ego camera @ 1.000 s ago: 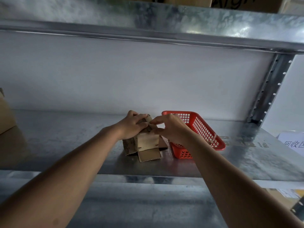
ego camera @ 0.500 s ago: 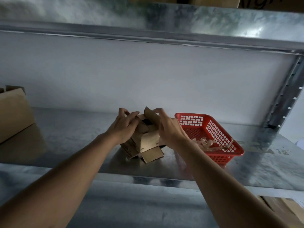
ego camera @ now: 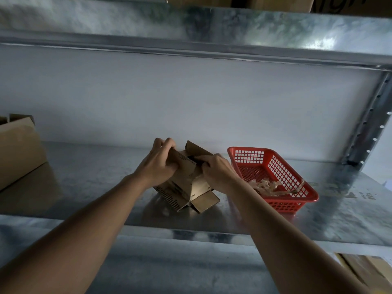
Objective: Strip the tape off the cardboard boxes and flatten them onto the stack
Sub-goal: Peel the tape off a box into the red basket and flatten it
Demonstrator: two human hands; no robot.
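A small brown corrugated cardboard box (ego camera: 186, 185) stands on the galvanised metal shelf (ego camera: 95, 183), just below the middle of the frame, with its top flaps pulled open and one bottom flap splayed out flat toward the lower edge. Both bare arms reach up from the bottom corners to meet on it. The left hand (ego camera: 158, 164) curls its fingers over the box's upper left flap and grips it, thumb underneath. The right hand (ego camera: 216, 169) pinches the box's upper right edge, fingers bent over the rim and into the dark opening. Another flap (ego camera: 196, 148) sticks up behind the hands, tilted toward the white back wall.

Just to the right of the box, close to the right wrist, sits a red plastic mesh basket (ego camera: 250, 154), and in its near end lies a tangle of pale peeled tape strips (ego camera: 269, 185). At the left edge of the frame stands a larger plain brown carton (ego camera: 19, 145), well apart from the small box. A perforated steel upright (ego camera: 369, 128) runs down the right side, under the shiny metal shelf above (ego camera: 191, 24).
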